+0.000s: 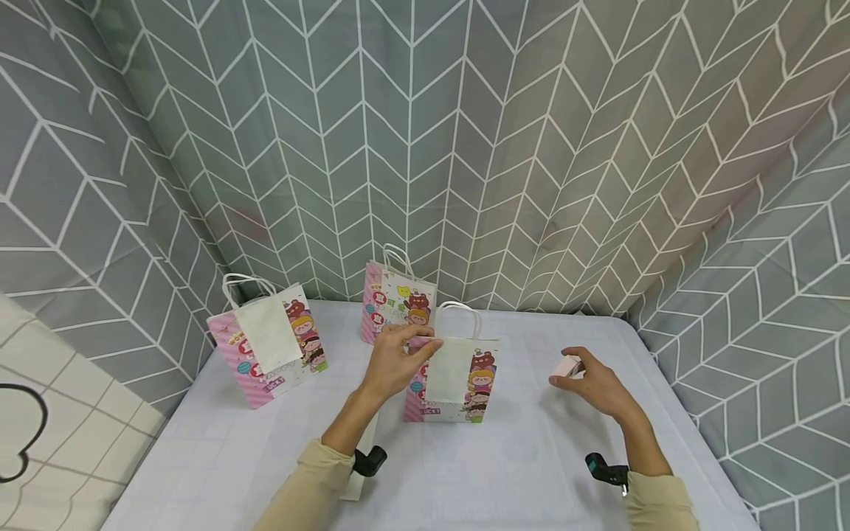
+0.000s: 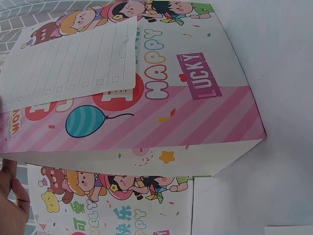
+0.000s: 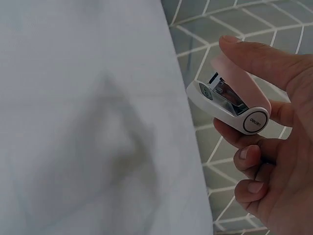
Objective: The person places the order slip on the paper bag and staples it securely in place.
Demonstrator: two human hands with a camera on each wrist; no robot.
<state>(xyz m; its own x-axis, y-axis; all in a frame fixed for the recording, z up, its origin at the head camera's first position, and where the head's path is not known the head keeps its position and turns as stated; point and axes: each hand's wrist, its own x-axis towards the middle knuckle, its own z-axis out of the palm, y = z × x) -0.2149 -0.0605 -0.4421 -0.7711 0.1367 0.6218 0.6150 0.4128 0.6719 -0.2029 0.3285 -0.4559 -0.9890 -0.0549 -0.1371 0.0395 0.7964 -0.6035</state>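
My left hand (image 1: 390,363) pinches the top edge of a pink and white cartoon paper bag (image 1: 479,380) together with a lined paper sheet (image 1: 446,375) lying over its front. White rope handles rise from this bag. In the left wrist view the sheet (image 2: 73,66) shows rows and small checkbox squares against the bag's printed side. My right hand (image 1: 598,387) holds a small pink and white stapler (image 3: 239,95) between thumb and fingers, above the table's right part. The stapler's mouth stands apart, and no paper is in it. It is well away from the bag.
A similar bag (image 1: 229,346) with a sheet (image 1: 271,335) on its front stands at the left. Another bag (image 1: 398,295) stands behind the held one. White paper (image 1: 355,483) lies beneath my left forearm on the white-covered table (image 1: 505,479). Patterned curtains (image 1: 425,147) surround it.
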